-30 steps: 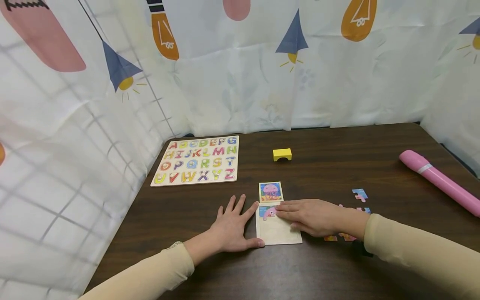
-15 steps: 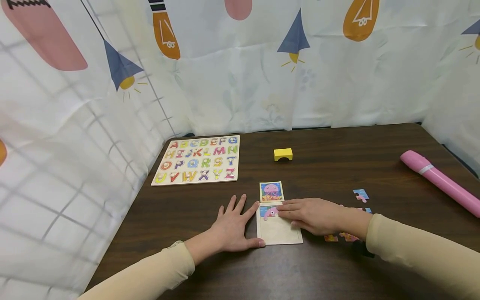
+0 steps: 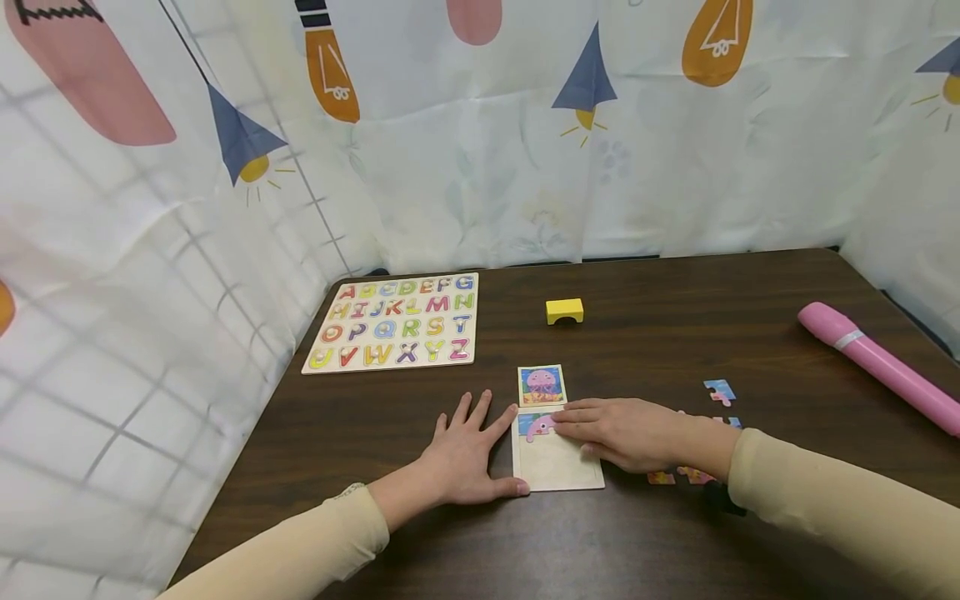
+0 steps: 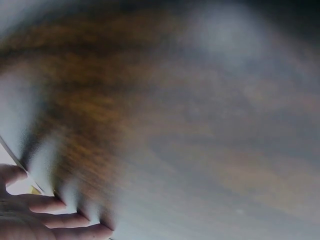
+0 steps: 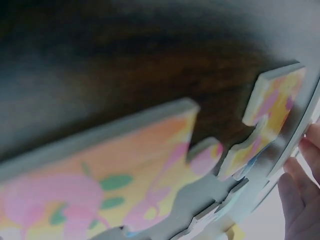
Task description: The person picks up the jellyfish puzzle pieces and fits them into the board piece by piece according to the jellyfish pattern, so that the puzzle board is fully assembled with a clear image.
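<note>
A pale wooden puzzle board (image 3: pixel 558 467) lies flat on the dark table, with joined pink-and-blue jigsaw pieces (image 3: pixel 534 425) along its top. My left hand (image 3: pixel 468 454) is spread flat on its left side, index fingertip and thumb at the board's left edge; in the left wrist view the fingers of the left hand (image 4: pixel 45 217) look straight. Across the board's upper right rests my right hand (image 3: pixel 626 433), fingers extended over the pieces and hiding part of them. A jellyfish picture card (image 3: pixel 542 386) touches or nearly touches the board's far edge.
Loose jigsaw pieces (image 3: pixel 722 390) lie right of the board, some hidden under the right forearm; one large piece (image 5: pixel 100 185) shows close up. Farther off are an alphabet board (image 3: pixel 390 321), a yellow arch block (image 3: pixel 564 312) and a pink tube (image 3: pixel 885 367). Patterned curtains (image 3: pixel 487 167) hang behind.
</note>
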{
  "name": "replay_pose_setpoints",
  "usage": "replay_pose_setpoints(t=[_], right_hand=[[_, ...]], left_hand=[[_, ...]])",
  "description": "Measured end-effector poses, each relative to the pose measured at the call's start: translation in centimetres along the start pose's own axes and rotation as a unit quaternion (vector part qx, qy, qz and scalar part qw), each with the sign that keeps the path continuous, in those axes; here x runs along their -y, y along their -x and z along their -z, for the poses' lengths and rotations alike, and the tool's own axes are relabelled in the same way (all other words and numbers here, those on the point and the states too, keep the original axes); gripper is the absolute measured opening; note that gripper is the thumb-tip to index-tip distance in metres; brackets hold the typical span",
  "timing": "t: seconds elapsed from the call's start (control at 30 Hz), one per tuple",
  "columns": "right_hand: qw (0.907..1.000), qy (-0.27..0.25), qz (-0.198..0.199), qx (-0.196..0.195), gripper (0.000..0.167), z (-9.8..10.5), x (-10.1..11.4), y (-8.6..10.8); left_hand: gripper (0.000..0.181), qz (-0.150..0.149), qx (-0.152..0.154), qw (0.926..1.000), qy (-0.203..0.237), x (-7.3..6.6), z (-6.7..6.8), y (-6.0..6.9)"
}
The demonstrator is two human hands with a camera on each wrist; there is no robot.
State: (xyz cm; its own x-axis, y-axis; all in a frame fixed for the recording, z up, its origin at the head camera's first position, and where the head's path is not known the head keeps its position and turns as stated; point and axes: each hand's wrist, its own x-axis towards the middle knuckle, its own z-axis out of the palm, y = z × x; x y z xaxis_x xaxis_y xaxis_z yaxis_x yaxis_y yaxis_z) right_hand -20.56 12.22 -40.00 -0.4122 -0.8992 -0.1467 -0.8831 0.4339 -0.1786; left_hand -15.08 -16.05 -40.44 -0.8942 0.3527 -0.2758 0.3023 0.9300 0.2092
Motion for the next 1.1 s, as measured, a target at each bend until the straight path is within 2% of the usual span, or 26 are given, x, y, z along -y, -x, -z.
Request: replay_pose_setpoints(t=[0.4, 0.57, 0.67, 0.77, 0.9, 1.1], right_hand=[[0.9993, -0.032, -0.020, 0.006, 0.052, 0.2, 0.1, 0.1], [0.9990, -0.042, -0.019, -0.003, 0.052, 0.3, 0.1, 0.1], [0.9976, -0.060, -0.019, -0.029, 0.050, 0.4, -0.2, 0.4], [0.9939, -0.078, -0.036, -0.070, 0.046, 0.8, -0.9, 1.3], [0.9845, -0.087, -0.088, -0.125, 0.043, 1.4, -2.4, 3.2], [0.9684, -0.094, -0.152, -0.174, 0.039, 1.7, -4.9, 6.9]], left_hand=[[0.104, -0.001, 0.002, 1.0000, -0.002, 0.0, 0.0, 0.0], [0.104, -0.001, 0.002, 1.0000, -0.003, 0.0, 0.1, 0.0], [0.104, -0.001, 0.001, 1.0000, -0.004, 0.0, 0.0, 0.1], [0.104, -0.002, 0.000, 1.0000, -0.004, -0.1, 0.0, 0.0], [0.104, -0.003, -0.003, 1.0000, -0.003, -0.1, 0.0, 0.1], [0.104, 0.000, 0.000, 1.0000, 0.000, -0.1, 0.1, 0.1]])
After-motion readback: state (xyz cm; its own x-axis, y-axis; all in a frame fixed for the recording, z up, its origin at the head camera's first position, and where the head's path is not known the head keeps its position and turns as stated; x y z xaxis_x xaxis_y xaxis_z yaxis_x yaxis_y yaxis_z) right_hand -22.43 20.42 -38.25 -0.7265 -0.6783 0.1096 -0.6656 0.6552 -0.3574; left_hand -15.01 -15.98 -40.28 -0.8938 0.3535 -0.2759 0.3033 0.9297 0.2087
